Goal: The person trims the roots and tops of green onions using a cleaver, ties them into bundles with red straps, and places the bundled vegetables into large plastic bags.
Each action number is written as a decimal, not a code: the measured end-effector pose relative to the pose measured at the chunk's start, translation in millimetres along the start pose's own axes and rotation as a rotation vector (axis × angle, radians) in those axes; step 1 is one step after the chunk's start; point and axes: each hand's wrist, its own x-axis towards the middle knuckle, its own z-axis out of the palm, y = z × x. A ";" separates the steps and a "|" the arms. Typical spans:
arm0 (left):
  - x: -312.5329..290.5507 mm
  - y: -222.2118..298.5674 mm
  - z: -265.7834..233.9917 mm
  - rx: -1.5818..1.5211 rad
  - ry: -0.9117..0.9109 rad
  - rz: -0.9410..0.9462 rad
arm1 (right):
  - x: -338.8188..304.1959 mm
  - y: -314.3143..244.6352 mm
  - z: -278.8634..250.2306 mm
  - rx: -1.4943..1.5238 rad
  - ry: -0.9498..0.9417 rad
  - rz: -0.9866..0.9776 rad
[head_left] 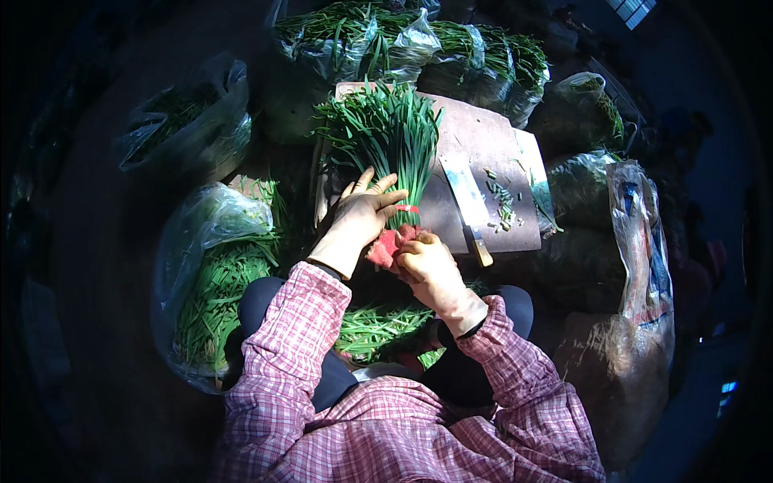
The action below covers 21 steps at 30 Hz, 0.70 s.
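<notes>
A bunch of long flat green leaves, like garlic chives [394, 133], lies on a board with its leaf tips pointing away from me. A red band [407, 209] circles its lower part. My left hand [362, 213], in a pale glove, rests on the bunch's left side with fingers spread. My right hand [431, 266], also gloved, is closed on a red cloth [385, 249] at the near end of the bunch, where the cloth hides the stalk ends. To the right, a cleaver [467, 193] with a wooden handle lies flat on the board [475, 133].
Cut stem pieces [504, 203] lie scattered right of the cleaver. Bagged greens [346, 48] line the far side. An open plastic bag of greens [221, 302] stands at left, and loose leaves [378, 332] lie between my knees. A plastic-wrapped bundle [640, 241] stands at right.
</notes>
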 end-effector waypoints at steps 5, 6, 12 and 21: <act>-6.7 -0.3 -4.7 0.127 0.085 -0.008 | -72.1 -2.3 -34.9 0.555 -0.014 0.301; -11.2 1.2 -7.9 0.110 0.078 -0.025 | -62.8 -5.4 -52.0 0.675 0.127 0.523; -7.2 6.1 6.2 0.051 0.146 0.019 | -39.9 22.1 2.8 0.747 0.161 0.792; -17.0 2.9 -23.8 0.640 0.217 0.176 | -7.8 79.6 -82.9 -0.164 0.557 0.400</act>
